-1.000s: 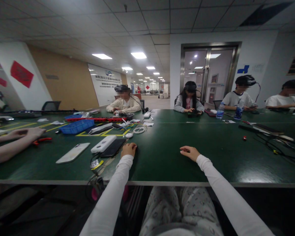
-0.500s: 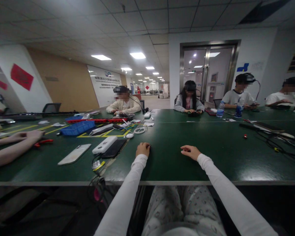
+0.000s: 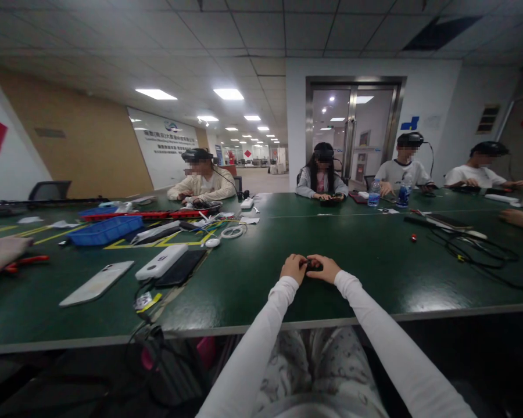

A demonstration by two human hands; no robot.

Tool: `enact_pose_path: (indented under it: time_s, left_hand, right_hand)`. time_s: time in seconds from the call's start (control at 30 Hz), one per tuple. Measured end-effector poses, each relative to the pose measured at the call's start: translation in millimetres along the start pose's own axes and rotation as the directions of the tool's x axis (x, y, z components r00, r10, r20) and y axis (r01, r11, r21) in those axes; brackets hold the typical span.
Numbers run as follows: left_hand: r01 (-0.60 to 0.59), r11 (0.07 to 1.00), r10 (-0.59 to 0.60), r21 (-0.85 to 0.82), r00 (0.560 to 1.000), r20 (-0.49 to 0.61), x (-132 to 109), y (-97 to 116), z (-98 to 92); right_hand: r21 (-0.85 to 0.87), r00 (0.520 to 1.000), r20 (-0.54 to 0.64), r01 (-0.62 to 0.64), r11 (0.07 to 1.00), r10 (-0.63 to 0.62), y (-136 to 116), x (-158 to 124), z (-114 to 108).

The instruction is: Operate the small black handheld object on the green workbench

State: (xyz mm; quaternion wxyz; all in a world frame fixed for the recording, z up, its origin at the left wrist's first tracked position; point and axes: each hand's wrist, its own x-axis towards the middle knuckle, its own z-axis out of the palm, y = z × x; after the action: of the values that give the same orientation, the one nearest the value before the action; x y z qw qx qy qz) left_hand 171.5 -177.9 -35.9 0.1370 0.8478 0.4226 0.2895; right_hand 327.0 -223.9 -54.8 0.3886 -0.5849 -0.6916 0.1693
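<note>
Both my hands meet low over the green table in front of me, around a small dark object (image 3: pixel 315 265). My left hand (image 3: pixel 293 269) is closed, with its thumb and fingers pinching the object's left side. From the right, the curved fingers and thumb of my right hand (image 3: pixel 326 269) close on the same object. Its kind is too small to make out, and my fingers hide part of it.
Left on the green table (image 3: pixel 253 290) are a white phone (image 3: pixel 98 283), a white power bank (image 3: pixel 162 261), a black pad (image 3: pixel 182 268) and a blue basket (image 3: pixel 107 230). Black cables (image 3: pixel 475 249) and a small red item (image 3: pixel 414 238) lie right. Several people sit around.
My hands have come together from apart: the left moved right with the small dark object, and the empty right hand closed in on it. The view has turned slightly right.
</note>
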Motion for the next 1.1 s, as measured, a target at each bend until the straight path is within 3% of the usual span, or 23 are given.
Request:
enact_pose_path:
  time_s: [0.23, 0.43, 0.53, 0.63, 0.77, 0.9, 1.1]
  left_hand:
    - [-0.034, 0.996, 0.028, -0.08, 0.997, -0.07, 3, -4, 0.2]
    - [-0.006, 0.984, -0.053, -0.177, 0.944, -0.325, 4, -6, -4.9]
    - [0.004, 0.981, -0.078, -0.194, 0.923, -0.377, 4, -6, -8.1]
    - [0.013, 0.985, -0.07, -0.172, 0.94, -0.333, 2, -4, -8.6]
    - [-0.043, 0.995, 0.029, -0.085, 0.987, -0.159, 0, -2, -5.4]
    - [-0.098, 0.995, 0.097, -0.014, 0.995, -0.009, -1, -4, -6.9]
    - [0.03, 0.995, -0.027, 0.093, 0.999, -0.041, 3, -40, -37.6]
  right_hand:
    - [-0.019, 1.0, 0.006, -0.004, 1.0, 0.004, -2, 1, -2]
    - [-0.011, 1.0, -0.002, -0.008, 1.0, 0.008, -3, -1, -2]
    - [-0.005, 1.0, -0.003, -0.001, 1.0, 0.001, -4, -2, -2]
    - [0.003, 1.0, 0.001, -0.001, 1.0, 0.001, -4, -2, -3]
    - [0.014, 1.0, -0.001, 0.0, 1.0, 0.0, -4, -1, -2]
    - [0.077, 1.0, -0.017, -0.016, 0.997, 0.017, -3, -1, 0]
    - [0.135, 0.999, -0.018, -0.039, 0.99, 0.042, -2, -4, 0]
